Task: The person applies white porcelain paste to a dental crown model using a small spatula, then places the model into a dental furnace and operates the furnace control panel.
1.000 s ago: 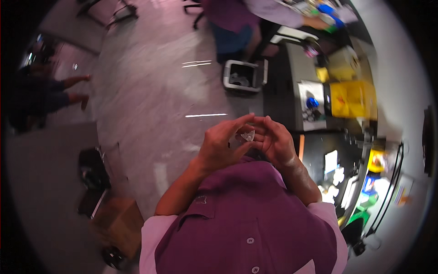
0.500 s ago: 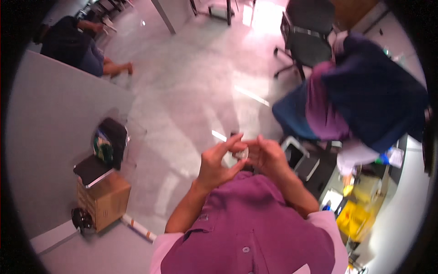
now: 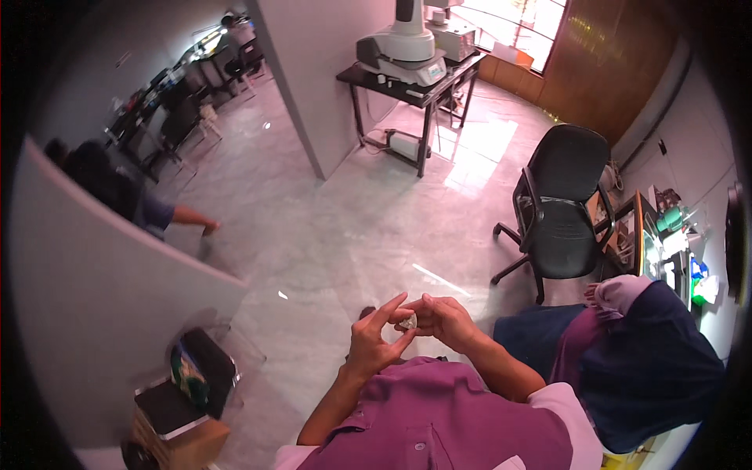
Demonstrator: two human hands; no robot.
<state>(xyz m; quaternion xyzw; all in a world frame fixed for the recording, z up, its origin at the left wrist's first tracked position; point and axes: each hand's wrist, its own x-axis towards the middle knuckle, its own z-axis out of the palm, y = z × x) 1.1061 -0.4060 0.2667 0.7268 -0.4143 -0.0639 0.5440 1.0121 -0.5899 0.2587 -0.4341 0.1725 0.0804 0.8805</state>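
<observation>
A small whitish piece sits between my two hands in front of my chest; it is too small to name. My left hand pinches at it, thumb and fingers curved into a ring. My right hand meets it from the other side, its fingers curled around the piece and its thumb raised. The fingers partly cover the piece. Both hands are held up in the air over the floor.
At right, a person in a dark blue garment bends by a bench. A black office chair stands beyond. Left are a grey partition and a black chair beside a cardboard box. Further off, a table carries a white machine.
The view has tilted up, so the hands sit lower in the picture and the far table shows. Both hands keep nearly the same pose around the small piece.
</observation>
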